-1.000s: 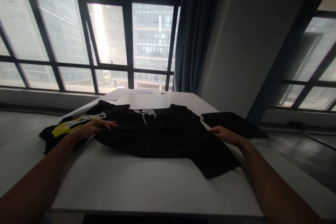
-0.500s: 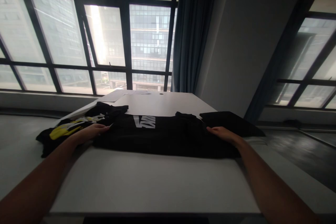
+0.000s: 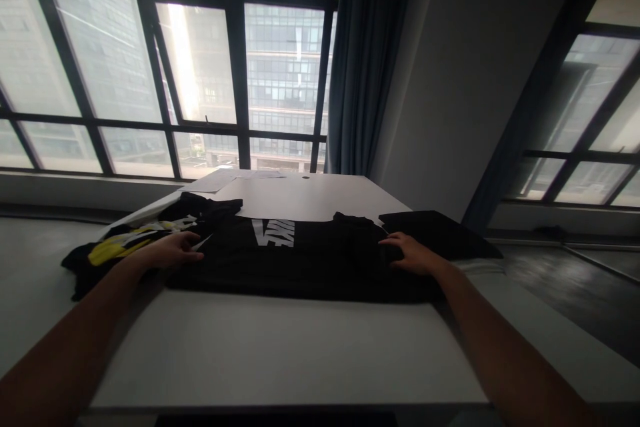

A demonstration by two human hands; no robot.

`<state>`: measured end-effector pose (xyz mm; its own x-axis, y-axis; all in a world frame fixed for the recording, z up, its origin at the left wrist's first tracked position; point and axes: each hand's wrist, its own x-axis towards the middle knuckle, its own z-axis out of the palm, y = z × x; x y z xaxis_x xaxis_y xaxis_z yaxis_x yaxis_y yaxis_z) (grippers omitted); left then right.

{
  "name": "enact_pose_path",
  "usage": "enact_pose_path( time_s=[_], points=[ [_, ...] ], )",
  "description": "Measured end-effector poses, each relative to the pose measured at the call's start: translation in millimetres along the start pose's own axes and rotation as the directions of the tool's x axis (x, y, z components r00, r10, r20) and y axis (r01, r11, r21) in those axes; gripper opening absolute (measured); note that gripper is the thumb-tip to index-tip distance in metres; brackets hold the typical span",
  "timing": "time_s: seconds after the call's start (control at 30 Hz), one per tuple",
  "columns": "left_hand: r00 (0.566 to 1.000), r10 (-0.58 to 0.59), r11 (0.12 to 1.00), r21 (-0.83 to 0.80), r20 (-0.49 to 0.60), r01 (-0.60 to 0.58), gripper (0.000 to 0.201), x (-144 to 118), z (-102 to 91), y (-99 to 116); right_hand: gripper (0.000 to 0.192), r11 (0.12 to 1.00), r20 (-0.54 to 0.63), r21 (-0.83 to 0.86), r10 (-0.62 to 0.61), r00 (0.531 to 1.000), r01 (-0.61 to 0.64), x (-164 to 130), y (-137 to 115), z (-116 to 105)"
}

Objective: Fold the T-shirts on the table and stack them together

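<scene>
Since half a second ago, the right hand has slid inward, onto the right end of the black shirt; its fingers curl loosely on the cloth, and whether they pinch it I cannot tell. On the shirt's left edge the left hand lies, fingers bent. Spread flat on the white table, the shirt lies between a yellow-and-black garment and a folded black cloth.

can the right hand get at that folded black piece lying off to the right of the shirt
Probably yes. The right hand rests on the black shirt at its right end, and the folded black piece lies just beyond it on the white table, with nothing between them.
</scene>
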<state>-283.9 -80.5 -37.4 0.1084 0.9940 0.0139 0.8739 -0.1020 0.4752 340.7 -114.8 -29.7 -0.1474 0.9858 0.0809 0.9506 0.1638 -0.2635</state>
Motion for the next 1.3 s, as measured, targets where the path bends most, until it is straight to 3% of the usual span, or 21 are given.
enact_pose_path(
  time_s=[0.07,0.1,0.17,0.23,0.3,0.37,0.43,0.53,0.6,0.67,0.77,0.83,0.93,1.07,1.23,1.3],
  points=[
    [0.994,0.078,0.996,-0.029,-0.079,-0.081,0.093,2.7,6.0,11.3,0.028,0.994,0.004,0.045,-0.099,0.995,0.099,2.7,-5.8,2.9],
    [0.986,0.127,0.991,-0.03,-0.108,-0.131,0.092,3.4,9.9,17.9,0.023,0.988,0.009,0.092,-0.123,0.992,0.122,4.4,-7.2,4.5],
    [0.972,0.207,0.977,-0.025,-0.113,-0.212,0.087,3.2,18.6,31.1,0.037,0.978,-0.03,0.189,-0.079,0.996,0.083,8.5,-7.7,8.1],
    [0.966,0.254,0.966,-0.026,-0.051,-0.256,0.082,1.9,27.1,41.8,0.047,0.974,-0.155,0.219,0.093,0.984,-0.057,13.1,-6.0,11.8],
    [0.956,0.291,0.957,-0.022,0.028,-0.29,0.08,0.7,34.0,48.4,0.045,0.956,-0.284,0.17,0.279,0.917,-0.239,17.0,-4.0,14.6],
    [0.941,0.326,0.945,-0.006,0.09,-0.327,0.079,0.6,38.8,50.9,0.039,0.914,-0.332,0.085,0.401,0.854,-0.396,18.8,-3.4,15.1],
    [0.928,0.35,0.934,0.031,0.128,-0.356,0.079,1.6,41.7,50.8,0.041,0.888,-0.345,-0.004,0.431,0.834,-0.46,18.0,-5.3,13.1],
    [0.923,0.354,0.92,0.125,0.15,-0.373,0.087,3.2,42.9,49.4,0.043,0.919,-0.373,-0.114,0.312,0.874,-0.377,13.4,-13.2,8.8],
    [0.926,0.331,0.917,0.169,0.182,-0.361,0.091,2.9,42.0,48.9,0.042,0.964,-0.289,-0.115,0.199,0.936,-0.24,8.7,-21.2,8.7],
    [0.926,0.296,0.924,0.177,0.233,-0.34,0.093,1.4,39.8,48.2,0.052,0.991,-0.081,-0.063,0.111,0.991,-0.116,3.4,-30.4,12.0],
    [0.933,0.223,0.94,0.192,0.284,-0.283,0.099,-1.3,35.1,45.4,0.085,0.997,0.235,-0.054,0.069,0.97,-0.058,-1.8,-43.1,20.6],
    [0.942,0.164,0.947,0.222,0.295,-0.234,0.103,-1.7,33.6,42.0,0.098,0.997,0.309,-0.071,0.063,0.949,-0.043,-0.8,-48.6,26.5],
    [0.961,0.114,0.948,0.261,0.251,-0.18,0.099,1.6,38.6,36.7,0.091,0.997,0.254,-0.082,0.029,0.967,-0.009,7.5,-49.5,34.9],
    [0.981,0.151,0.93,0.319,0.119,-0.182,0.08,11.7,53.7,34.8,0.076,0.985,0.114,-0.165,0.067,0.991,-0.047,20.0,-38.7,45.2],
    [0.985,0.174,0.907,0.387,0.022,-0.169,0.064,18.5,58.5,43.7,0.072,0.985,0.154,-0.141,0.123,0.98,-0.101,24.9,-26.7,51.6],
    [0.973,0.227,0.887,0.421,-0.043,-0.188,0.061,15.9,58.3,50.4,0.073,0.982,0.105,-0.157,0.121,0.987,-0.104,25.4,-26.6,52.8]
  ],
)
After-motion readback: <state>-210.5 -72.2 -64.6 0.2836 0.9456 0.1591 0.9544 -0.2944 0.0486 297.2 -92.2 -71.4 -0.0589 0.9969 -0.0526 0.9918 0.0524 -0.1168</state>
